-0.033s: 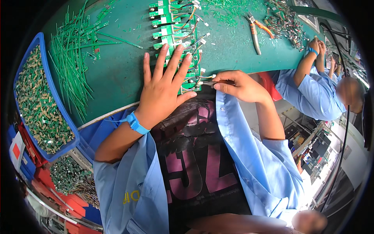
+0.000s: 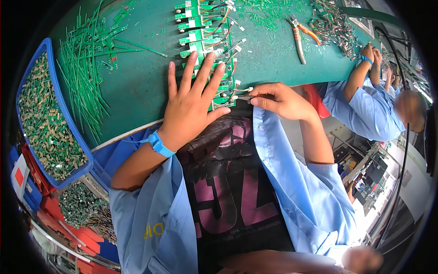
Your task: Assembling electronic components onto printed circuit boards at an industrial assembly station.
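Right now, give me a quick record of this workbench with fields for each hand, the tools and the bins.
left hand: flat, fingers spread, pressing on a row of green circuit boards
right hand: pinching a small white plug at the nearest board's edge
table: green mat
cutters: lying untouched, orange handles
green strips: loose pile, left
blue bin: full of small parts
co-worker's sleeve: far right

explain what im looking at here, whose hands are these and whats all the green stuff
This is one picture from a camera worn on a person's head, looking down at their own bare hands; the wide lens bends the edges. The left hand presses flat on a row of small green circuit boards with wires, on a green table. The right hand pinches a wire end at the nearest board. A blue bin of small parts sits left, green strips beside it, pliers farther back. A co-worker sits at right.
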The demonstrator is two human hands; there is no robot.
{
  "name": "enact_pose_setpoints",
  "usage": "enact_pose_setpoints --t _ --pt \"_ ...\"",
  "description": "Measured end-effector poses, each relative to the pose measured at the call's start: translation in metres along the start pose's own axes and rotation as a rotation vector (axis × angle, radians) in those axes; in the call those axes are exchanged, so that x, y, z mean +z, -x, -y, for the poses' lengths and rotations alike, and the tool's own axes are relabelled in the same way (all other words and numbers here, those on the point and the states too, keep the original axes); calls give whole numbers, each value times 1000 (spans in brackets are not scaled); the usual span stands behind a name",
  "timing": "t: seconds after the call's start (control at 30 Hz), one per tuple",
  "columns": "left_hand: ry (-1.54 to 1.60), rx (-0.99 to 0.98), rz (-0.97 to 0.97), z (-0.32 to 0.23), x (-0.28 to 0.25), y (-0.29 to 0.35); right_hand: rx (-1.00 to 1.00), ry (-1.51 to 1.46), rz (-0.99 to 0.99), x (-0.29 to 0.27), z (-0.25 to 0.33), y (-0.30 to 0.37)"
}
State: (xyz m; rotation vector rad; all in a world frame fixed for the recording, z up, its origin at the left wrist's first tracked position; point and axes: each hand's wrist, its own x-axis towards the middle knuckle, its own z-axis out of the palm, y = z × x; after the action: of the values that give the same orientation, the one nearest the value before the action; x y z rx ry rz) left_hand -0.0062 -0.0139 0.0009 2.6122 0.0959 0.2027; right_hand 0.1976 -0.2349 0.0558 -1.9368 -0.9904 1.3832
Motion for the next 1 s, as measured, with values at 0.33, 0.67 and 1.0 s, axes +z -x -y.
enact_pose_setpoints --t 0.33,0.67,1.0 --pt "-27 -14 14 -3 -1 -5 96 603 -185 29 74 19" --pt "-9 -10 6 0 -3 -1 256 500 -373 -33 44 12" --pt "2 -5 -163 18 -40 -45 -82 -185 -530 -27 26 -84"
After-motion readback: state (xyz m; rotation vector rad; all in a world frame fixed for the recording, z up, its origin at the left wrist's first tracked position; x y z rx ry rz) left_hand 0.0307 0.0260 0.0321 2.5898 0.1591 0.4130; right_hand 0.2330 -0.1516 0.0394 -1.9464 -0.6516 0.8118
